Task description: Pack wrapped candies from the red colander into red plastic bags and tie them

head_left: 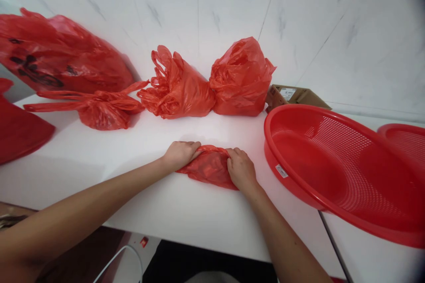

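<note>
A small red plastic bag (212,167) lies on the white table, its top edge bunched or rolled, with a darker shape faintly showing through the film. My left hand (181,154) is closed on its left upper corner. On the right side my right hand (242,169) grips the bag's edge, fingers curled over it. What is inside the bag I cannot make out.
Behind stand two filled red bags, one with loose handles (181,86) and one rounder (242,77). A tied red bag (106,110) and a large printed bag (66,53) are at left. A red colander (302,163) and a cardboard box (307,97) are at right.
</note>
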The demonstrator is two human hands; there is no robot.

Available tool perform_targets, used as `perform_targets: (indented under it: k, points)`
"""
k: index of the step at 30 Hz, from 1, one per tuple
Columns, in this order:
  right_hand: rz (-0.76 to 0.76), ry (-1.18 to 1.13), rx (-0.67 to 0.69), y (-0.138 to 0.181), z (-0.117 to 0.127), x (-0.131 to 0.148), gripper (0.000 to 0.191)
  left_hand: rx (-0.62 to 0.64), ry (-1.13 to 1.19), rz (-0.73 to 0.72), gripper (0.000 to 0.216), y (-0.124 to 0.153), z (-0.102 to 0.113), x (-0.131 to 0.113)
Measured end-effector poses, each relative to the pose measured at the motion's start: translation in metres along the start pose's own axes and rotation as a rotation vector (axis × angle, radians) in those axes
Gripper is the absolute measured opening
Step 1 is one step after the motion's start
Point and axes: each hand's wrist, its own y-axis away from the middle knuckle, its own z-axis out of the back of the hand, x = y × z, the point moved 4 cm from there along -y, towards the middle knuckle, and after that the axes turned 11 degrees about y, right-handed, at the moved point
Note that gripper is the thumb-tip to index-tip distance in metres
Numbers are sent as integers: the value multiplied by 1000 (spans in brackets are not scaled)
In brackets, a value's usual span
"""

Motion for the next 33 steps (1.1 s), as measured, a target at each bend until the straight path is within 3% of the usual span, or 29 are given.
perform_targets:
  k: [9,13,17,21,25,33]
  points:
    - [-2,-15,-3,0,0,0,33,58,15,15,40,-2,2,-3]
    - [0,-32,-17,3,1,-3,32,117,38,40,45,-3,33,4]
    - [-6,-85,-27,5,1,-6,30,243,157,134,58,18,64,15]
    - [8,-123,-36,7,2,-7,28,356,164,161,44,46,58,15]
    - [14,-163,-38,10,4,-7,28,300,209,102,29,53,50,11]
    - [42,-253,-50,14,5,-7,31,335,469,54,38,52,57,8]
